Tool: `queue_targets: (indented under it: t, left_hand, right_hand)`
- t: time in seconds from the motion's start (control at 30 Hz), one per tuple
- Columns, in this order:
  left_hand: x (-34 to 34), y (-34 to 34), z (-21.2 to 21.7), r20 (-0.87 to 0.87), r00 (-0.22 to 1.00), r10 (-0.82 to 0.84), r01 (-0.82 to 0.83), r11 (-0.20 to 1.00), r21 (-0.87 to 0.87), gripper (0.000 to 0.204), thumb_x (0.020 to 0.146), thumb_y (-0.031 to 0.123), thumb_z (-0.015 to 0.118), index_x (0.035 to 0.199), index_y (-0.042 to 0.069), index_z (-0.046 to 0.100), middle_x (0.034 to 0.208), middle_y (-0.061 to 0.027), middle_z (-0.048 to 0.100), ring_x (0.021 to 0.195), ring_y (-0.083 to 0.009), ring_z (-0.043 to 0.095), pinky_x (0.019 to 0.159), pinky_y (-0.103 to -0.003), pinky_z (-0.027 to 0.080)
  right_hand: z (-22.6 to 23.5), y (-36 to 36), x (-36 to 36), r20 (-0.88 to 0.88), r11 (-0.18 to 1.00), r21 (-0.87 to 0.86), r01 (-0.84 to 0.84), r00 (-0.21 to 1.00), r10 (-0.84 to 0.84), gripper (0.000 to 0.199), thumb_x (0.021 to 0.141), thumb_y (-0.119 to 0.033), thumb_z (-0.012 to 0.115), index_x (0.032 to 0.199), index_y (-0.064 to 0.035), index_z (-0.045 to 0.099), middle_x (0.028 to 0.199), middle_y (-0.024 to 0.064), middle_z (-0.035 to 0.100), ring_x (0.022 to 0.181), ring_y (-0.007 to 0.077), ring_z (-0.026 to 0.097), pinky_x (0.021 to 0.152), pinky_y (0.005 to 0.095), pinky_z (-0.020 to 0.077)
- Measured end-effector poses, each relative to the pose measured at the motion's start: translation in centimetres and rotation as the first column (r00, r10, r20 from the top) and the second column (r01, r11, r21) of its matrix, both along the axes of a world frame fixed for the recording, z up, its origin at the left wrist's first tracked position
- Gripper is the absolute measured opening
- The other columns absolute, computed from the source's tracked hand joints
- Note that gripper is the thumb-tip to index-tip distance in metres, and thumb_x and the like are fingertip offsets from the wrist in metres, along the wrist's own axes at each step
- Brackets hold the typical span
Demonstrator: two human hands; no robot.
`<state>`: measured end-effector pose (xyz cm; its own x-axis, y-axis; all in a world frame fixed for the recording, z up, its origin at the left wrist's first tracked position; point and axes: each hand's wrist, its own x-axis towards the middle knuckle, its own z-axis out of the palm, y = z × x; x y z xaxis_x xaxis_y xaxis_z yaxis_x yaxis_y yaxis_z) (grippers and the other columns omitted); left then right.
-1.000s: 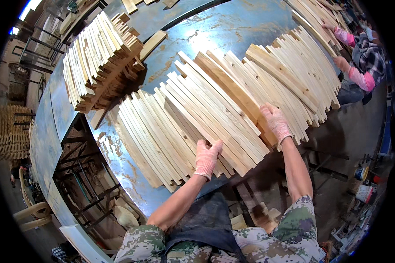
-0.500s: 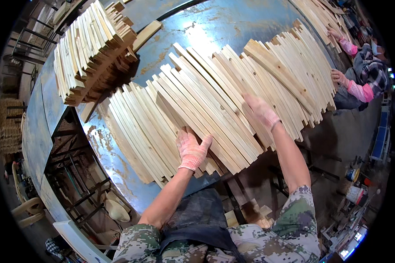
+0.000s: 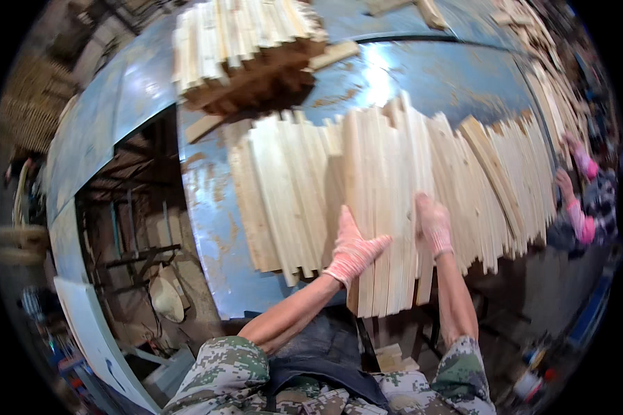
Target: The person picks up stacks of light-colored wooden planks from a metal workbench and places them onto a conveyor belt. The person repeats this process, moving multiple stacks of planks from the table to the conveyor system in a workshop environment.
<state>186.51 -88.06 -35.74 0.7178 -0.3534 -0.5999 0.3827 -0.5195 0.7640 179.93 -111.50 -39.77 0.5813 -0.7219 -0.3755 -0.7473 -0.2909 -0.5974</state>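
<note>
Gloved hands at a metal table (image 3: 218, 277); the clock is centred on the middle bundle of slats (image 3: 384, 173), with 12 o'clock pointing away from the person. Compared with half a second ago, the left hand (image 3: 356, 256) sits against the bundle's left edge, no longer spread over the neighbouring wood; the bundle looks narrower, its near ends projecting toward 6 o'clock past those beside it; the right hand (image 3: 434, 225) has bent rather than straight fingers. The view has swung too, so some of the shift may be only apparent. It seems that the middle slats are now handled as one group.

Left to right: a tall stack (image 3: 242, 28) stands at 11 o'clock and a flat row of slats (image 3: 291, 207) lies at 9 o'clock. The left hand, at 7 o'clock, keeps its thumb wide of its fingers, thumb over the top face, wrapped round nothing. The bundle lies between the hands. The right hand, between 3 and 4 o'clock, is curled at the right edge; blur leaves it unclear whether it grasps a slat. Beyond it, a single board (image 3: 493, 176) rests aslant on the right-hand row (image 3: 533, 180), with a co-worker's hand (image 3: 564, 181) farther out at 3 o'clock.
</note>
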Motion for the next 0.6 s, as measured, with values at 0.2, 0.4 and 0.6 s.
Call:
queue_targets:
  t: [0.2, 0.4, 0.6]
  left_hand:
    - [-1.2, 11.9, 2.7, 0.413, 0.91, 0.036, -0.045, 0.999, 0.012, 0.131, 0.075, 0.049, 0.089, 0.167, -0.007, 0.014, 0.165, -0.0312, 0.037, 0.153, -0.0436, 0.037, 0.128, -0.046, 0.033]
    - [-3.7, 29.2, 7.4, 0.436, 0.83, 0.346, -0.32, 0.938, -0.135, 0.121, 0.076, 0.044, 0.089, 0.166, -0.001, 0.023, 0.162, -0.0294, 0.041, 0.152, -0.0439, 0.039, 0.127, -0.045, 0.033]
    - [-9.4, 51.1, 10.7, 0.492, 0.611, 0.621, -0.58, 0.773, -0.256, 0.129, 0.078, 0.047, 0.088, 0.169, -0.003, 0.013, 0.172, -0.0281, 0.026, 0.159, -0.042, 0.029, 0.131, -0.041, 0.025]
  right_hand:
    - [6.1, 13.0, -1.1, 0.305, 0.965, 0.259, 0.048, 0.944, -0.129, 0.049, 0.107, -0.043, 0.065, 0.099, 0.005, 0.073, 0.089, 0.0066, 0.072, 0.081, 0.0181, 0.057, 0.077, 0.0391, 0.0518]
    - [8.5, 28.6, 2.6, 0.563, 0.891, 0.353, -0.284, 0.825, 0.04, 0.044, 0.109, -0.046, 0.062, 0.095, -0.0062, 0.076, 0.083, -0.0049, 0.059, 0.072, 0.0092, 0.047, 0.063, 0.0332, 0.0406]
    - [18.5, 52.6, 3.8, 0.571, 0.75, 0.111, -0.652, 0.66, 0.489, 0.049, 0.102, -0.048, 0.068, 0.092, -0.0006, 0.075, 0.077, -0.0003, 0.062, 0.071, 0.0114, 0.055, 0.065, 0.0332, 0.046]
